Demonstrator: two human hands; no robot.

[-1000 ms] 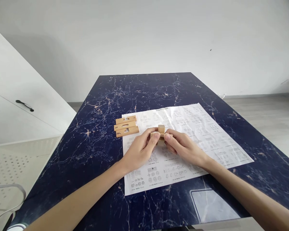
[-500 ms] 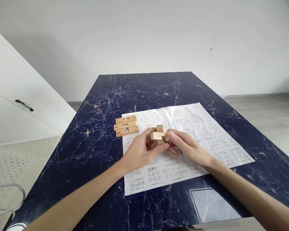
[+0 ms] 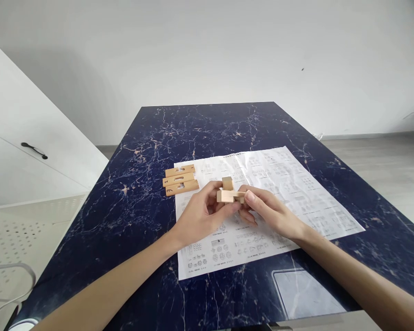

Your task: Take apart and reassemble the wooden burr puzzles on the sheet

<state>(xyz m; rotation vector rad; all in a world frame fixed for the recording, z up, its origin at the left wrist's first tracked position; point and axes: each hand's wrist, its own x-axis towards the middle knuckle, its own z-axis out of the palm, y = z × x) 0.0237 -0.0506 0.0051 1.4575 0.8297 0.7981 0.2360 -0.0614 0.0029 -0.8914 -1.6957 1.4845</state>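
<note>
Between my hands, over the printed sheet, are interlocking wooden puzzle pieces (image 3: 225,196): a notched pale bar lies across another block that sticks up behind it. My left hand (image 3: 207,209) is closed around the pieces from the left, its thumb along the near side. My right hand (image 3: 267,209) pinches the right end of the pale bar between thumb and fingers. Beneath both hands lies the creased white instruction sheet (image 3: 307,193), covered in small diagrams. Left of it, partly on its edge, are flat wooden pieces numbered 1 (image 3: 189,169), 2 (image 3: 169,181) and 3 (image 3: 172,190).
The dark blue marbled table (image 3: 207,128) stretches to the white wall. At its near right is a pale rectangular panel (image 3: 307,294). A white cabinet (image 3: 31,115) with a black handle stands at left, above a perforated white surface (image 3: 17,234) with a cable.
The wooden pieces have tilted slightly in my hands, and the pale bar has shifted a little to the right. The numbered pieces and sheet stay in place.
</note>
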